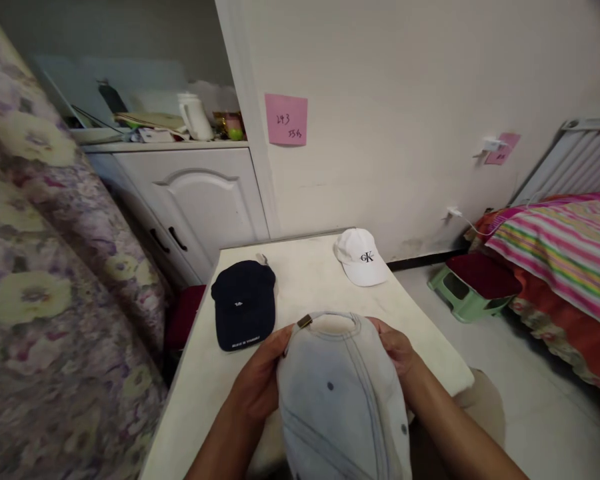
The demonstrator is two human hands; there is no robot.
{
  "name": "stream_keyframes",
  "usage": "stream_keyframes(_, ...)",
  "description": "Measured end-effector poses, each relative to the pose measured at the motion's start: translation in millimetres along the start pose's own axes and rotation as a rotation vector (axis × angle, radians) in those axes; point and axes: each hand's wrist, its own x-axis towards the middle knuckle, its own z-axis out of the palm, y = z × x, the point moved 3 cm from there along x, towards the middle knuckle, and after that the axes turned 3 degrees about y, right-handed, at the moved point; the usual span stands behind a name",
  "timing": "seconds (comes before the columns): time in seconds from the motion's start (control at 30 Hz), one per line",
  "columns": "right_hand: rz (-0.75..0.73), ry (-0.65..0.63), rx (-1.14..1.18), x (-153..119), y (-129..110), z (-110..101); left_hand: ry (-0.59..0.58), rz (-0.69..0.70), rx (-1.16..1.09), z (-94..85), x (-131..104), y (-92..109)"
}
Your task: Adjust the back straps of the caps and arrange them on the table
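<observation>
A pale blue denim baseball cap [330, 407] is held up over the near part of the table, its back strap and metal buckle pointing away from me. My left hand [263, 377] grips the cap's left edge, and my right hand [395, 347] grips the right edge near the strap. Fingers of both hands are partly hidden behind the cap. Left of it, a dark navy cap [245, 300] lies on the table with its brim towards me. A white cap [363, 257] with black letters sits at the far right of the table.
The cream table [300, 280] stands against the wall, by a white cabinet [205, 200]. A floral curtain [55, 300] hangs on the left. On the right are a green stool [460, 293] with a red top and a bed with a striped cover [565, 247].
</observation>
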Motion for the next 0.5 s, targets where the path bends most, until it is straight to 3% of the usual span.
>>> stream_keyframes(0.3, -0.048, 0.106, 0.121, 9, 19, -17, 0.267, 0.118, -0.059, -70.9, 12, -60)
stream_keyframes(0.5, -0.017, 0.24, 0.081, 7, 33, -38, 0.317, 0.052, -0.05, -85.3, 24, -71)
